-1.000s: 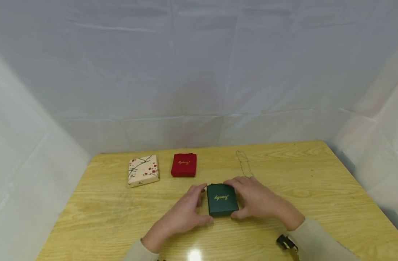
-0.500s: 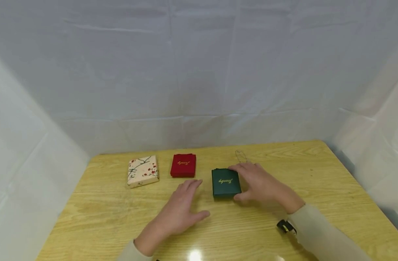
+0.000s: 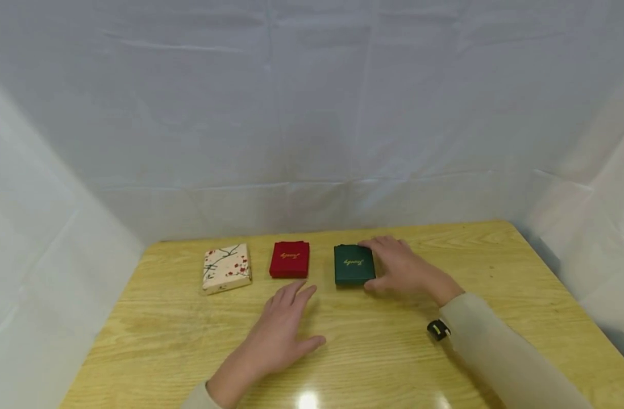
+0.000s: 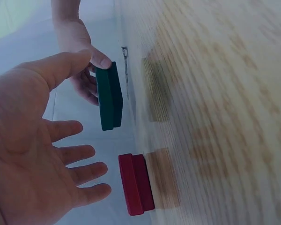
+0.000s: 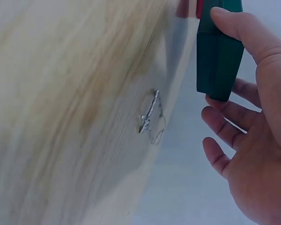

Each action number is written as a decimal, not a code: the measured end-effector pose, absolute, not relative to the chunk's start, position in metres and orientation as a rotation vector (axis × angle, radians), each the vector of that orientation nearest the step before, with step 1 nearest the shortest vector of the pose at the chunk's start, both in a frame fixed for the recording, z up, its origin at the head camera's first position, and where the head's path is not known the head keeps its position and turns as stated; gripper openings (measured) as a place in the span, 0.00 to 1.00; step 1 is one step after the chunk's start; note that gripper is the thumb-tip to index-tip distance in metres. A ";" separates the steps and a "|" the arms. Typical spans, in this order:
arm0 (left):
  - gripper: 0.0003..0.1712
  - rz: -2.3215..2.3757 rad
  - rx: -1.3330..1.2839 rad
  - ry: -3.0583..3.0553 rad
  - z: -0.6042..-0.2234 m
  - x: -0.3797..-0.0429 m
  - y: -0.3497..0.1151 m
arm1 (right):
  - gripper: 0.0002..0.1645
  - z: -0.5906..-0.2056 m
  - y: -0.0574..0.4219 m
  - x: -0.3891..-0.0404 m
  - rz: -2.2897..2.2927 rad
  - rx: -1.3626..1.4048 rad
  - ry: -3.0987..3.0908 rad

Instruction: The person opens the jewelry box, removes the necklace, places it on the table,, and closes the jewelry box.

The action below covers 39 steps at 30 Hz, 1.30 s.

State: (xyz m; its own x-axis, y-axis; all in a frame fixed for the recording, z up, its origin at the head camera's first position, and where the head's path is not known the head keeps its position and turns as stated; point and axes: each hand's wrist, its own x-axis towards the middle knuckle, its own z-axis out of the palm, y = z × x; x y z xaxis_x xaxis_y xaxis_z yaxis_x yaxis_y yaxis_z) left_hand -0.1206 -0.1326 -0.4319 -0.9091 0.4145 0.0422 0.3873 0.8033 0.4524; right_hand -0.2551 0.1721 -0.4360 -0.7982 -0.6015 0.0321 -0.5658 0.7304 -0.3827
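My right hand (image 3: 400, 266) pinches a dark green jewelry box (image 3: 354, 266) by its right side, thumb at the near edge and fingertips at the far edge. In both wrist views the green box is held up off the tabletop. A thin silver chain (image 5: 152, 115) lies on the table below it; the right hand hides it in the head view. My left hand (image 3: 272, 335) hovers palm inward with fingers spread and nothing in it, nearest to a red jewelry box (image 3: 289, 259) that sits on the table beyond its fingertips.
A cream box (image 3: 227, 268) with a red blossom print lies at the back left of the wooden table (image 3: 153, 341). White sheeting (image 3: 312, 113) hangs behind the table and at both sides.
The green box has moved away from me, held in the right hand, and now sits level with the red box in the head view. My left hand has come off it, to the left.
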 end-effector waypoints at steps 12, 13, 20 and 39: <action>0.53 0.703 0.646 2.947 -0.433 -0.116 -0.138 | 0.57 -0.441 0.168 -0.286 -0.576 -0.925 2.798; 0.53 0.707 0.644 2.947 -0.433 -0.115 -0.138 | 0.57 -0.441 0.168 -0.287 -0.570 -0.926 2.796; 0.53 0.716 0.623 2.938 -0.432 -0.114 -0.141 | 0.57 -0.442 0.164 -0.295 -0.552 -0.938 2.782; 0.52 0.720 0.616 2.946 -0.436 -0.112 -0.144 | 0.57 -0.444 0.159 -0.297 -0.491 -0.924 2.739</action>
State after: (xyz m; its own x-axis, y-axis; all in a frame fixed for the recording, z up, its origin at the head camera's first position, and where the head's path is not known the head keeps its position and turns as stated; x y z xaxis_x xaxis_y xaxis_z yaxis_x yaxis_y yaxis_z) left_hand -0.1123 -0.1443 -0.4362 -0.9198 0.3894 0.0480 0.3676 0.8129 0.4517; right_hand -0.2965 0.1591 -0.4443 -0.7816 -0.6172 -0.0901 -0.5476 0.7481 -0.3748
